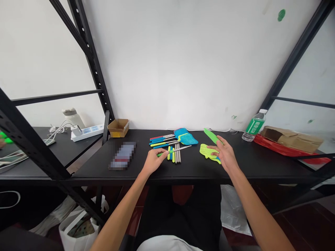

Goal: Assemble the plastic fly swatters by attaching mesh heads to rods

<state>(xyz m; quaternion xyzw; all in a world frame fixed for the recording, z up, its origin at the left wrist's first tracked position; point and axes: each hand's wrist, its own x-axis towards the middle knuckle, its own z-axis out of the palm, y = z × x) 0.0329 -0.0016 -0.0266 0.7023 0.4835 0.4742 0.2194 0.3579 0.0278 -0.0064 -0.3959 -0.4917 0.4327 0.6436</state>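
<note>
My left hand (153,161) is closed round the green grip of a telescopic handle (175,151) whose metal rod points right across the black table (99,167). My right hand (224,152) lies open, fingers spread, on a yellow-green mesh swatter head (206,151). Under the rod lie several short handles and metal rods (175,155). Behind them are assembled swatters with red, blue and yellow grips and blue mesh heads (186,137). A green flat piece (211,136) lies just beyond my right hand.
A small cardboard box (118,127) stands at the back left, a blurred flat object (123,155) lies in front of it. A water bottle (253,126) and a brown package on red plastic (290,139) sit right. Black shelf posts (91,62) frame both sides.
</note>
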